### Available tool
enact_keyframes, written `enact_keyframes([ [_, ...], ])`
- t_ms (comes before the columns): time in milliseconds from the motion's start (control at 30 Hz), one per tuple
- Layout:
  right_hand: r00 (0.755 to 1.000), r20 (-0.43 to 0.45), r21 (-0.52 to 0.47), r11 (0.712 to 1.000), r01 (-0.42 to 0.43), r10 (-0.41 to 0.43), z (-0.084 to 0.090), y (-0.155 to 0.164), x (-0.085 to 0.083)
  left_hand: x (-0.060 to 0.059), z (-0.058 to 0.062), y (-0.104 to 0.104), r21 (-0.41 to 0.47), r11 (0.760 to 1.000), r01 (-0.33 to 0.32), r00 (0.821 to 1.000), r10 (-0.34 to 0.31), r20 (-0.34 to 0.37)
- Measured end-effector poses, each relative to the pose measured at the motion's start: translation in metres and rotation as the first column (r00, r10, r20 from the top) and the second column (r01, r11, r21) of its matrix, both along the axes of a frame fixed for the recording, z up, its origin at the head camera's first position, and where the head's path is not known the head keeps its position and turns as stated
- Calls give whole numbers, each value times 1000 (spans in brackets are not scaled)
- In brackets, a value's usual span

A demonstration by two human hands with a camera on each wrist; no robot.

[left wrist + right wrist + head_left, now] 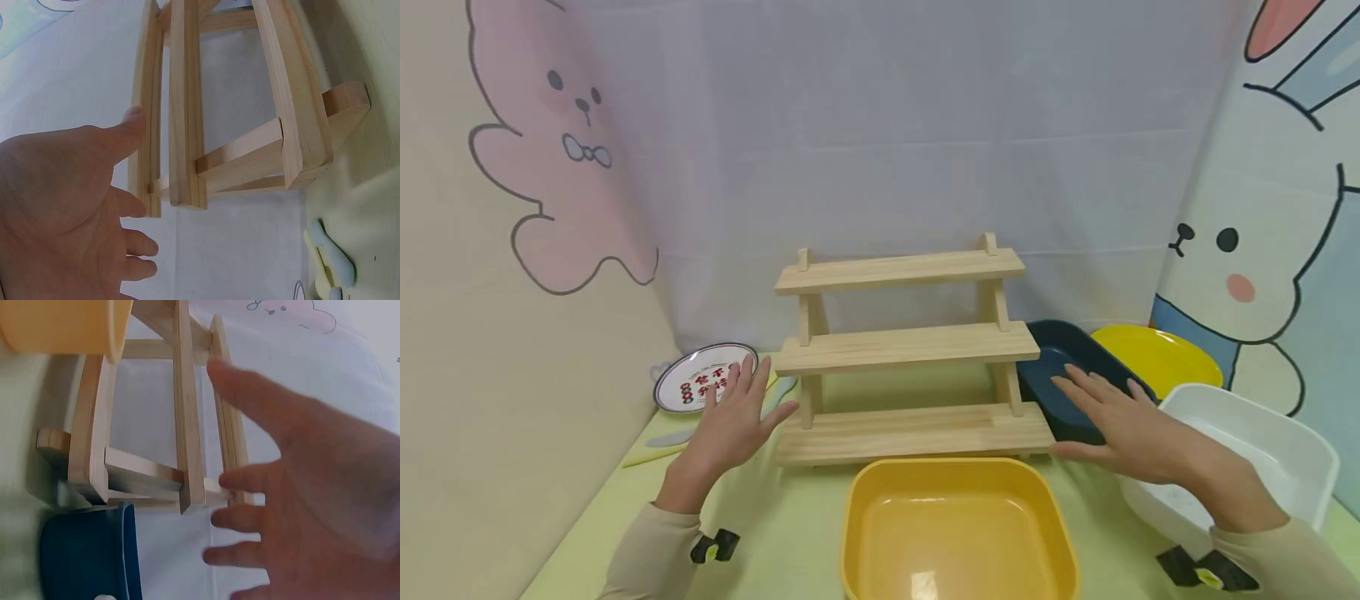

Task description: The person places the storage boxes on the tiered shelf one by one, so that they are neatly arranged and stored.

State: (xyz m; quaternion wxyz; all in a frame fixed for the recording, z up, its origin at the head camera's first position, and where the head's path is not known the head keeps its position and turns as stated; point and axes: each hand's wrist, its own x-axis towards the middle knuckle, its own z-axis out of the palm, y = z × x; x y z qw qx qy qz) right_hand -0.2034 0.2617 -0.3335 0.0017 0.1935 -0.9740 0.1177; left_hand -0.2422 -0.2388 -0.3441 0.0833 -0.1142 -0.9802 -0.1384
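A three-tier wooden shelf (pixel 910 346) stands at the middle of the table, with a yellow-orange basin (pixel 958 525) in front of it. My left hand (pixel 733 429) is held up left of the shelf, fingers spread and holding nothing. Its bare palm also shows beside the shelf (pixel 187 125) in the left wrist view. To the shelf's right, my right hand (pixel 1131 429) hovers with fingers extended, in front of the dark blue basin (pixel 1056 367) and partly over the white basin (pixel 1296 450). Nothing is in its palm in the right wrist view.
An oval white plate (pixel 688 367) with red lettering leans at the back left. Near it lie light-coloured utensils (pixel 670 438), partly hidden by my left hand. A yellow plate (pixel 1157 358) stands at the back right. A white curtain (pixel 895 125) hangs behind.
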Motion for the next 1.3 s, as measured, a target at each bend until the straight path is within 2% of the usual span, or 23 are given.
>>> enact_keyframes([
  [100,993,55,-83,992,-100,104,0,-5,7,0,-3,0,10,1000,4,1000,-4,4],
  [200,975,86,-144,971,-190,203,-1,-9,11,0,-5,1,14,1000,8,1000,-8,-1],
  [400,931,175,-210,936,-283,320,-3,-9,12,-6,-7,0,24,1000,14,1000,-14,-8],
  [500,898,219,-263,910,-321,380,-4,-8,12,-12,-9,-1,53,998,23,1000,-22,-13],
  [700,838,252,-298,863,-408,484,-8,-9,13,-23,-17,-4,179,982,55,998,-54,-11],
  [867,769,315,-370,818,-440,556,-16,-12,13,-26,-20,-4,209,976,60,998,-61,-4],
  [933,761,315,-377,810,-448,568,-19,-13,13,-26,-20,-3,213,975,63,998,-63,-3],
  [1133,766,287,-359,806,-471,576,-26,-17,17,-28,-21,-1,211,975,70,998,-69,-12],
  [1300,745,286,-373,786,-492,602,-31,-17,14,-30,-22,2,223,972,73,997,-72,-12],
])
